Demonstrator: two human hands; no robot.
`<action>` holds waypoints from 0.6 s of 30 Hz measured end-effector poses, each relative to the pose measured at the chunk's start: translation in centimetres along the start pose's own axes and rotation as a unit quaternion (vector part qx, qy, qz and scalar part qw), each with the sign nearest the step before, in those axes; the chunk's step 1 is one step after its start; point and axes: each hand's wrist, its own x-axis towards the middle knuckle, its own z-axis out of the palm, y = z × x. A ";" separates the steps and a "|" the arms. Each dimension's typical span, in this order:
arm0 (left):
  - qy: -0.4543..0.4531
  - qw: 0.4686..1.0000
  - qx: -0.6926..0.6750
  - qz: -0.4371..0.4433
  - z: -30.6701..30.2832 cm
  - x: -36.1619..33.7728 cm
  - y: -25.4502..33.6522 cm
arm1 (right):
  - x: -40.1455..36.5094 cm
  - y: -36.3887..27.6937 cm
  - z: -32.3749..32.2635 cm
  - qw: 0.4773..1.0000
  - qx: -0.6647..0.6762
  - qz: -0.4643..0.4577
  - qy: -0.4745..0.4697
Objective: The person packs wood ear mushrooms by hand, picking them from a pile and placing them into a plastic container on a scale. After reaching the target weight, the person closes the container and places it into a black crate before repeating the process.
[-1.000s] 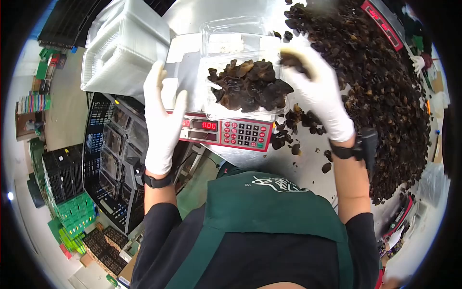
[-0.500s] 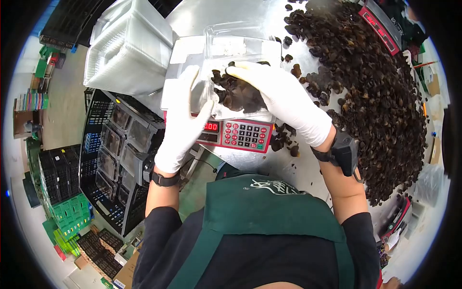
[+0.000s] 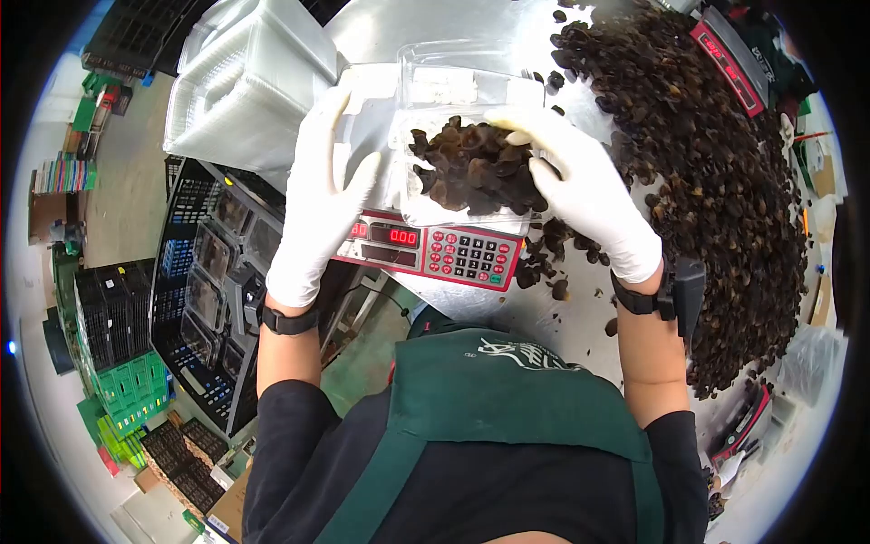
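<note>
A clear plastic clamshell box (image 3: pixel 462 218) rests on the electronic scale (image 3: pixel 372 118), its transparent lid (image 3: pixel 480 63) folded back. Dark wood ear mushrooms (image 3: pixel 476 168) are heaped in the box. My right hand (image 3: pixel 589 186), in a white glove, curves around the right side of the heap with thumb and fingers apart, touching or very close to the mushrooms. To the left of the box, my gloved left hand (image 3: pixel 317 195) is over the scale's left side, thumb and fingers spread, holding nothing. The scale's red display (image 3: pixel 399 237) reads zero.
A tall stack of clear boxes (image 3: pixel 249 91) stands at the left. Below it, a black crate (image 3: pixel 236 308) holds several filled boxes. A large mushroom pile (image 3: pixel 716 208) covers the right of the metal table (image 3: pixel 372 32). Another scale (image 3: pixel 729 63) stands beyond the pile.
My right hand has drawn back from over the mushrooms to their right side, uncovering the heap. My left hand has moved left, away from the box.
</note>
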 end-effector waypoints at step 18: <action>-0.109 0.950 0.284 -0.064 5.7 13.6 -6.3 | -1.8 -0.1 -0.7 0.990 -0.026 0.084 0.112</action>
